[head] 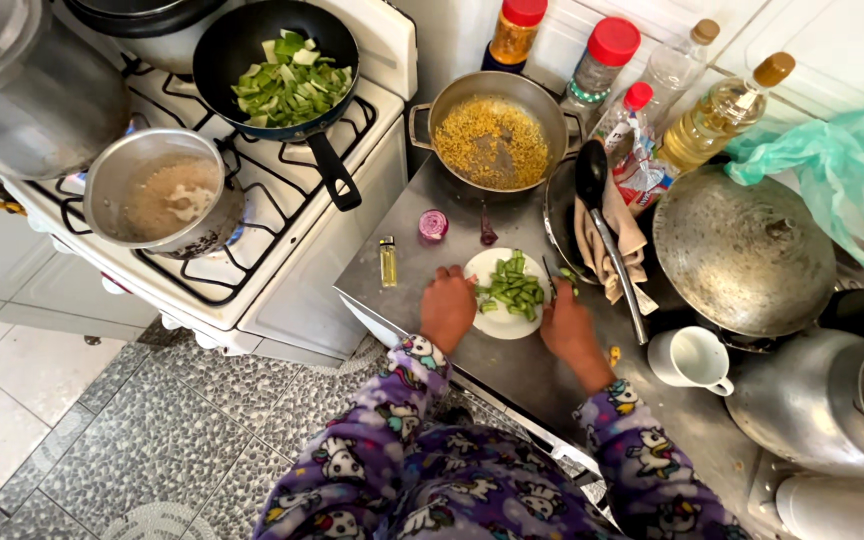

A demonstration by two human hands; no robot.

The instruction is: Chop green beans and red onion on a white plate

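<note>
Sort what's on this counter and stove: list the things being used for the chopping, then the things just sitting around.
In use: left hand steadying the white plate; green vegetable pieces; right hand with a knife, grip unclear; frying pan holding similar greens.

Lying about: lighter, cut red onion, white mug, oil bottle, pot of grains.
</note>
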